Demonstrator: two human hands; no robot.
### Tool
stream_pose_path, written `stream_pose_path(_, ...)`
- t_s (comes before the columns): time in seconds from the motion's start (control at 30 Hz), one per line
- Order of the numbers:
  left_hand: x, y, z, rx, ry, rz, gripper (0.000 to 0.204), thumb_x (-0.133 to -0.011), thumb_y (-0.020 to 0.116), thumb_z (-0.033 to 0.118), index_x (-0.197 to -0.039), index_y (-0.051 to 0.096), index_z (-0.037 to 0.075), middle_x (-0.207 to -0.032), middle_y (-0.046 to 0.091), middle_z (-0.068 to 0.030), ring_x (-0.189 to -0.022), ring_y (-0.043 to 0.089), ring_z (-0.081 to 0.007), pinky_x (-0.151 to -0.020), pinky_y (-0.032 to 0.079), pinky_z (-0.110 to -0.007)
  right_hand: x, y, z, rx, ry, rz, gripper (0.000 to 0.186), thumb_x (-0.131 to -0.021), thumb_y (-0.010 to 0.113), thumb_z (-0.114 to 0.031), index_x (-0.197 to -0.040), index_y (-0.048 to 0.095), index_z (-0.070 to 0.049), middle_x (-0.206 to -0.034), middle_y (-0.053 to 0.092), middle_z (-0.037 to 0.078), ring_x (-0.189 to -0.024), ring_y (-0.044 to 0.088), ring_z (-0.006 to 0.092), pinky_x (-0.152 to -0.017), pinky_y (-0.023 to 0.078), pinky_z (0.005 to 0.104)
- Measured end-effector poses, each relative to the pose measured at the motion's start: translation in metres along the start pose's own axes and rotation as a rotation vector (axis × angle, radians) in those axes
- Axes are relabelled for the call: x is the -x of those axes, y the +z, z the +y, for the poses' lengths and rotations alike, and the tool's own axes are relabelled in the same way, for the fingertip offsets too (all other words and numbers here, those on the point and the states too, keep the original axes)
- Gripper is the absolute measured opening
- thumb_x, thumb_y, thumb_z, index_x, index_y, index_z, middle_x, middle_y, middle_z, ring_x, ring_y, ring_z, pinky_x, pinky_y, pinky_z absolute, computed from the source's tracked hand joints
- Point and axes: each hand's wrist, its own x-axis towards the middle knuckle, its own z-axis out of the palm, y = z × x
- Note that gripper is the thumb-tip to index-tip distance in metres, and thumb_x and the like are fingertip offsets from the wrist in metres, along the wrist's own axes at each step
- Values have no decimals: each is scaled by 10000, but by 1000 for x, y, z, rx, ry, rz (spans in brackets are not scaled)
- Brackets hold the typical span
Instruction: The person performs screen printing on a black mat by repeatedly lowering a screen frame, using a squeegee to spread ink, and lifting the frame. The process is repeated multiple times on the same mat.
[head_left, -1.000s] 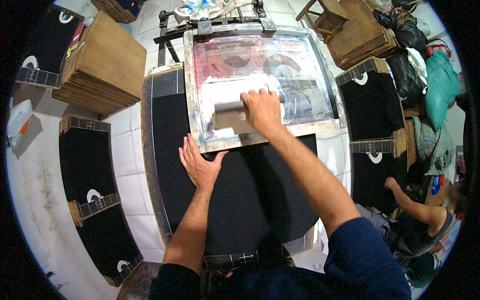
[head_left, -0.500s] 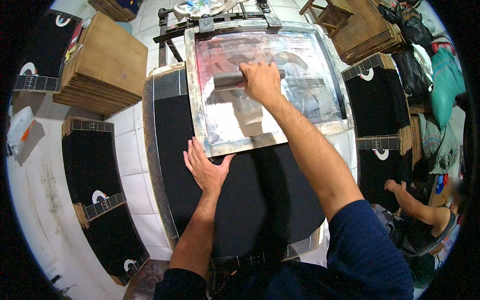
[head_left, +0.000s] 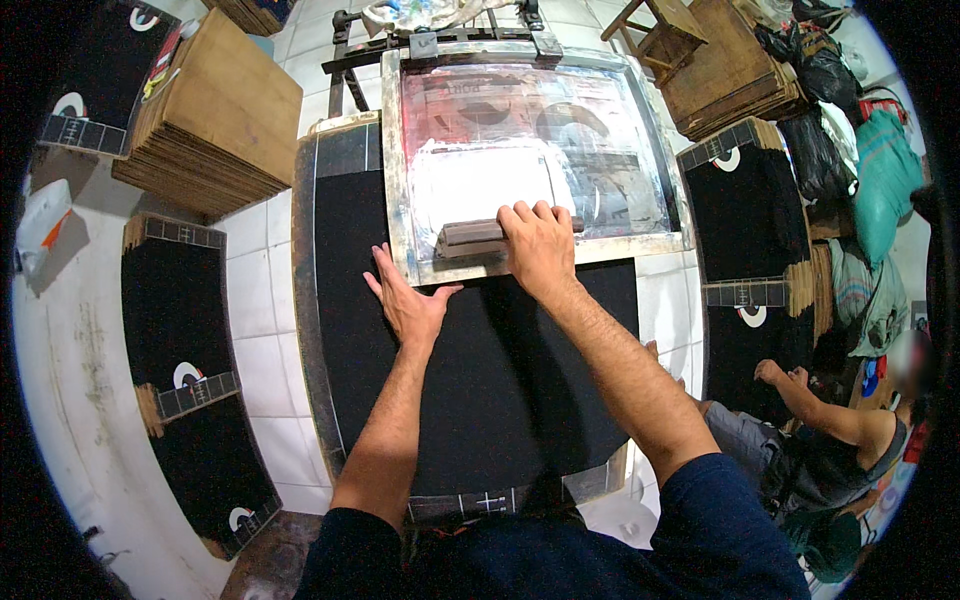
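A framed printing screen (head_left: 405, 190) lies over the far part of a board covered with black fabric (head_left: 470, 400). White ink (head_left: 490, 180) coats the mesh's near-left half, while red and grey stains mark the rest. My right hand (head_left: 540, 248) is wrapped round the handle of a squeegee (head_left: 475, 234), which rests at the near end of the mesh, close to the frame's front bar. My left hand (head_left: 410, 303) is at the frame's near-left corner, fingers spread along the outer edge and thumb under the front bar.
Stacks of brown boards (head_left: 235, 100) stand at the far left and right. Boards with black fabric (head_left: 175, 300) line both sides. A wooden stool (head_left: 665, 40) is at the far right, with filled bags (head_left: 885, 170) beyond. Another person (head_left: 830, 430) sits at the lower right.
My right hand has drawn the squeegee toward me, from the middle of the mesh to its near end. White ink now covers the area behind it. My left hand stays at the corner.
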Motion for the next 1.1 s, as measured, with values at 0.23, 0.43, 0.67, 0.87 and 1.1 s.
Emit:
stream_pose_path(0.23, 13, 12, -8, 245, 44, 151, 1214, -685, 989, 295, -1631, 258, 82, -1607, 369, -287, -1451, 455, -428, -1185, 420, -552, 9, -11, 1, -13, 20, -26, 259, -832, 753, -52, -1067, 694, -145, -989, 706, 27, -1004, 674, 231, -1026, 424, 473)
stream_pose_path(0.43, 12, 14, -11, 216, 221, 225, 1130, -737, 961, 241, -1625, 274, 106, -1591, 375, -285, -1448, 451, -430, -1129, 496, -533, -18, -18, 5, -19, 28, -28, 268, -827, 801, -121, -1075, 701, -141, -979, 717, 23, -1013, 667, 247, -983, 429, 478)
stream_pose_path(0.67, 12, 9, -6, 217, 197, 212, 1129, -740, 960, 251, -1614, 274, 50, -1592, 364, -303, -1455, 438, -443, -1134, 492, -522, -41, -34, 17, -128, 13, -169, 264, -826, 821, -185, -1057, 707, -127, -995, 734, 69, -1013, 671, 297, -850, 451, 489)
stream_pose_path(0.87, 11, 9, -6, 181, 185, 186, 1117, -745, 957, 262, -1607, 281, 46, -1590, 358, -309, -1456, 437, -451, -1124, 504, -522, -80, -9, 35, -80, -27, -268, 365, -800, 859, -298, -1105, 723, -150, -977, 758, 74, -992, 711, 314, -837, 487, 537)
stream_pose_path(1.1, 11, 7, -4, 166, 197, 184, 1104, -753, 951, 264, -1605, 283, 46, -1576, 380, -307, -1437, 458, -453, -1115, 512, -524, -178, 21, 59, -56, 41, -214, 403, -787, 872, -345, -1149, 761, -207, -978, 774, 78, -1007, 727, 306, -830, 494, 513)
